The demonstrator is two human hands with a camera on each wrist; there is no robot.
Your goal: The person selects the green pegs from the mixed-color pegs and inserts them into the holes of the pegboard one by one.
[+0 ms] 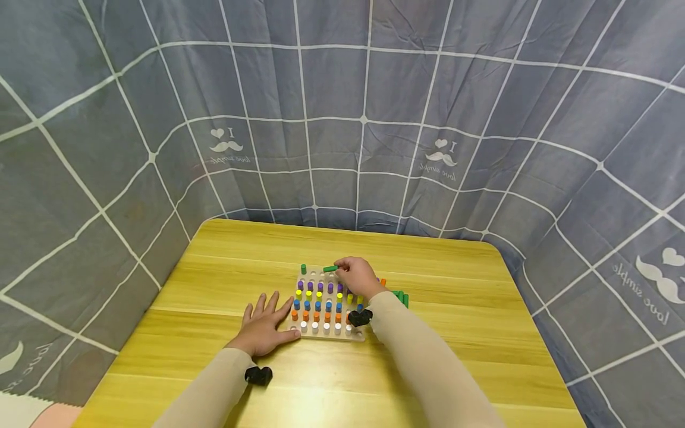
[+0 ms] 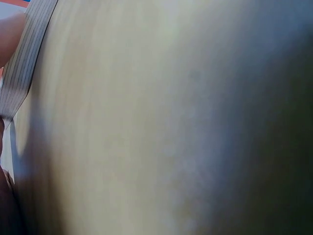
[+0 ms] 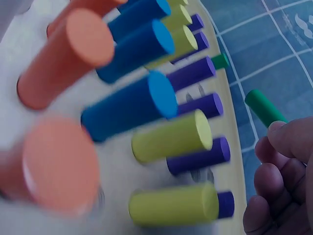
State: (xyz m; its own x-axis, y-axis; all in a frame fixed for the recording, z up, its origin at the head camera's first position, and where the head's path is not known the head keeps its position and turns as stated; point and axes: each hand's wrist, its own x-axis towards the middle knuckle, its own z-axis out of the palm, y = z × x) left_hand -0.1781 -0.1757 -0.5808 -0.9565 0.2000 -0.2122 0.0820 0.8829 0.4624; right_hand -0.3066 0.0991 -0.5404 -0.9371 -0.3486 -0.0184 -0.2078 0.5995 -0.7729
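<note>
A wooden pegboard (image 1: 334, 336) lies on the table, with rows of white, orange, blue, yellow and purple pegs standing in its holes. One green peg (image 1: 303, 268) stands at its far left corner. My right hand (image 1: 360, 277) pinches another green peg (image 3: 264, 107) between thumb and fingers, above the board's far row. That peg is tilted, nearly level in the head view. My left hand (image 1: 264, 330) lies with fingers spread at the board's left edge, thumb touching the near corner. The left wrist view shows mostly blurred table and the board's layered edge (image 2: 27, 54).
Several loose green pegs (image 1: 401, 297) lie on the table right of the board, partly behind the right forearm. An orange peg (image 1: 383, 282) shows near them. A grey gridded curtain (image 1: 332, 142) encloses the wooden table (image 1: 460, 297) at the back and sides.
</note>
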